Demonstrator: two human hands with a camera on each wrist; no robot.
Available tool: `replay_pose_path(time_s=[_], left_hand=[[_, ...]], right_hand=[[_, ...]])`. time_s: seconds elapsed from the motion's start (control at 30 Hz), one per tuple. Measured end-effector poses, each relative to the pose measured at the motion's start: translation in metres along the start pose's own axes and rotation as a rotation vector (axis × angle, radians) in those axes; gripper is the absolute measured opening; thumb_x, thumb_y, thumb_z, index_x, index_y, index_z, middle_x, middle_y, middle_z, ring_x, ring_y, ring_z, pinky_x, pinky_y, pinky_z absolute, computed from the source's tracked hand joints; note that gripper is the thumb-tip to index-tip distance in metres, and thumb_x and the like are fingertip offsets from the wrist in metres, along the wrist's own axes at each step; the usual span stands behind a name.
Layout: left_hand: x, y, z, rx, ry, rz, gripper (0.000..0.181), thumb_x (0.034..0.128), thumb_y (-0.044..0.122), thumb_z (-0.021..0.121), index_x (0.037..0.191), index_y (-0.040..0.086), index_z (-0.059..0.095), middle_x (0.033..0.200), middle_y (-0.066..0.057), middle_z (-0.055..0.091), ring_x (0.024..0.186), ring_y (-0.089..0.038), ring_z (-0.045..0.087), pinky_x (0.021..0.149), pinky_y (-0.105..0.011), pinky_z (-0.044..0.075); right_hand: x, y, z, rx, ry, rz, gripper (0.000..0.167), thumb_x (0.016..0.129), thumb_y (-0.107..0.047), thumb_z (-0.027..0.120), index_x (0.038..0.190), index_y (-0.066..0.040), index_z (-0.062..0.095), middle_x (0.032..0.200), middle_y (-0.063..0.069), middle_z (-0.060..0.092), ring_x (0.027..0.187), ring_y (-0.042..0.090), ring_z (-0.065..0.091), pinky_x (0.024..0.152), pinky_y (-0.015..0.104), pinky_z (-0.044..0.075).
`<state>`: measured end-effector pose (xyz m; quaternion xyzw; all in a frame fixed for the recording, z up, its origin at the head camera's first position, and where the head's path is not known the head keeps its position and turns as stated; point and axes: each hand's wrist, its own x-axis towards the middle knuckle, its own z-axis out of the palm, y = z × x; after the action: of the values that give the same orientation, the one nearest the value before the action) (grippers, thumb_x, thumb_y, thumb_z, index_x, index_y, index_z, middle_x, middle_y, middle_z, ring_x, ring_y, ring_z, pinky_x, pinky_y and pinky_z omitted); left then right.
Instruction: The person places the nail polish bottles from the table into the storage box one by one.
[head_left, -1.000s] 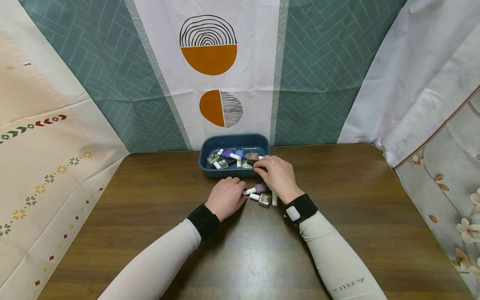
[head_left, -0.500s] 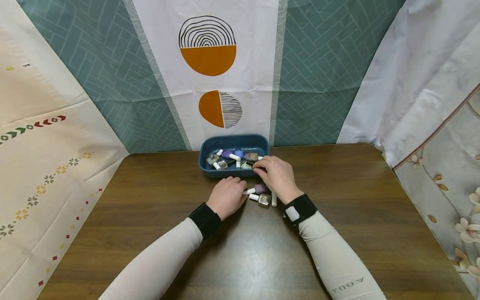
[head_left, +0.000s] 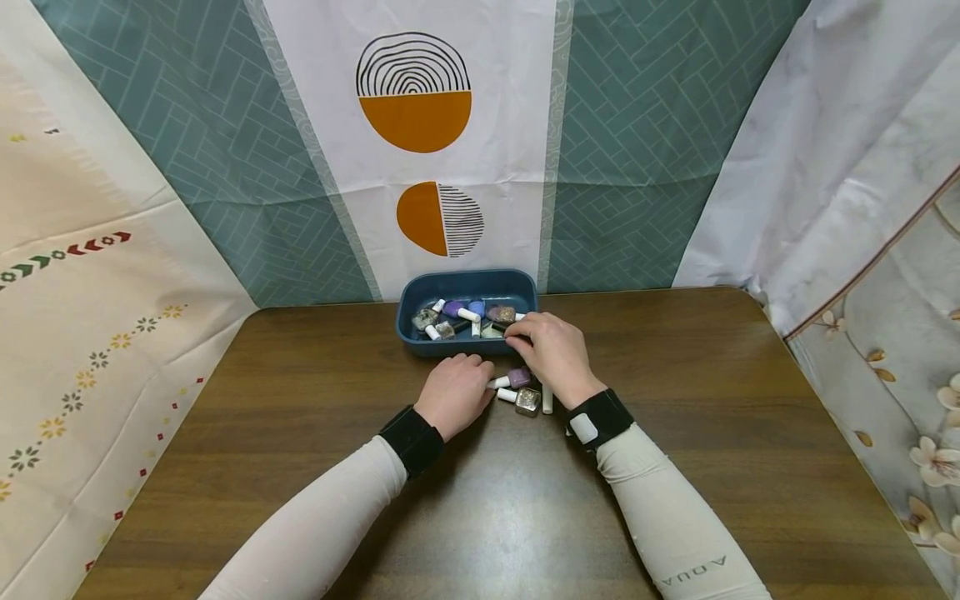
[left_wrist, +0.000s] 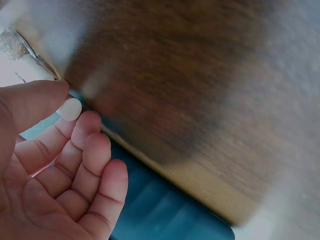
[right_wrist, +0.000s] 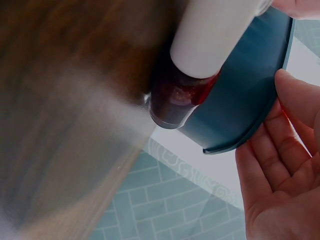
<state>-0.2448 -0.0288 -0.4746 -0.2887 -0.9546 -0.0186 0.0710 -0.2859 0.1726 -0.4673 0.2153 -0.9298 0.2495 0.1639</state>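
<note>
My left hand (head_left: pixel 455 396) rests on the table in front of the bin and pinches the white cap of a purple nail polish bottle (head_left: pixel 519 377). The round cap end (left_wrist: pixel 70 109) shows between thumb and forefinger in the left wrist view. My right hand (head_left: pixel 553 354) grips the front right wall of a blue plastic bin (head_left: pixel 427 347), thumb outside and fingers reaching over the rim; their tips are hidden. Beside the purple bottle lies a glittery nail polish bottle (head_left: pixel 528 402). A dark red nail polish bottle (right_wrist: pixel 177 97) with a white cap sits near the right hand.
Several nail polish bottles lie jumbled inside the bin, among them a purple one (head_left: pixel 452 308) and a blue one (head_left: pixel 477 308). The wooden table (head_left: pixel 315 375) ends at a hanging patterned cloth (head_left: pixel 626 208) behind the bin.
</note>
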Motion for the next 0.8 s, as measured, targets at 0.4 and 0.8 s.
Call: replay_pose_path(time_s=[0.4, 0.8], left_hand=[[0.0000, 0.0009, 0.0010, 0.006, -0.011, -0.007, 0.017, 0.0986, 0.021, 0.087, 0.105, 0.008, 0.078, 0.093, -0.007, 0.072, 0.088, -0.026, 0.070, 0.082, -0.042, 0.059], [-0.0004, 0.0013, 0.0025, 0.024, 0.007, -0.004, 0.016, 0.0978, 0.020, 0.087, 0.102, 0.008, 0.078, 0.090, -0.007, 0.072, 0.085, -0.025, 0.070, 0.080, -0.042, 0.059]], right_hand=[[-0.0006, -0.0011, 0.0010, 0.006, -0.003, 0.012, 0.009, 0.102, -0.023, 0.083, 0.108, -0.018, 0.088, 0.104, -0.002, 0.078, 0.099, 0.021, 0.071, 0.080, 0.044, 0.058], [-0.0007, -0.0025, 0.0006, -0.004, -0.008, 0.016, 0.009, 0.103, -0.024, 0.083, 0.108, -0.019, 0.087, 0.102, -0.002, 0.078, 0.098, 0.021, 0.071, 0.079, 0.045, 0.058]])
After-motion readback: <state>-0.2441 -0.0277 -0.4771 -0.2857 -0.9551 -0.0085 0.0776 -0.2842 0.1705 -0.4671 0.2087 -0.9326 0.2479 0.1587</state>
